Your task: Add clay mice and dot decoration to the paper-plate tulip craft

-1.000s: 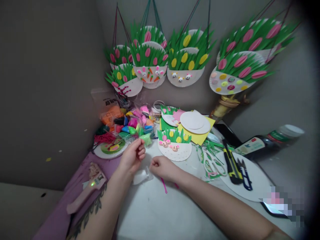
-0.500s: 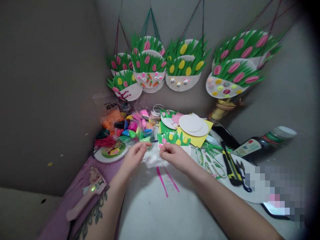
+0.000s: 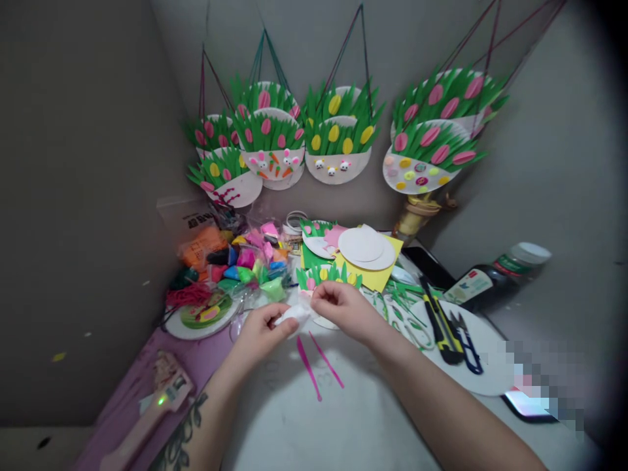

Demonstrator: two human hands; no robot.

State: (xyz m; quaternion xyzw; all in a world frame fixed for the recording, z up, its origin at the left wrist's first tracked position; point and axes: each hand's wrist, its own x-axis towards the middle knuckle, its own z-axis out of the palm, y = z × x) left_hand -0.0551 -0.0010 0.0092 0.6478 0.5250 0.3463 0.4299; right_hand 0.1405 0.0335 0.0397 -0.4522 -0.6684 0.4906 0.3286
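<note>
My left hand (image 3: 267,331) is closed with thumb and fingers around a crumpled white piece (image 3: 296,316), thin like tissue or plastic film. Its fingers and thumb show on either side of it. Just to the right, my right hand (image 3: 343,309) is pinched at the white piece's edge; what lies between its fingertips is too small to make out. Below the hands two thin pink strips (image 3: 309,369) lie on the pale table surface (image 3: 289,425). Directly behind them a paper-plate pocket with green paper grass and tulips (image 3: 338,277) is partly covered by my right hand.
Bagged coloured clay (image 3: 250,257) lies at back left. A glue gun (image 3: 159,402) with a green light rests on purple cloth. At right are scissors (image 3: 405,320), a utility knife (image 3: 444,327), thread snips (image 3: 468,343) and a dark bottle (image 3: 495,278). Decorated plates (image 3: 338,157) hang behind.
My left hand has taken hold of the white piece, which lay between the hands before. The whole view has shifted, with most things now further left.
</note>
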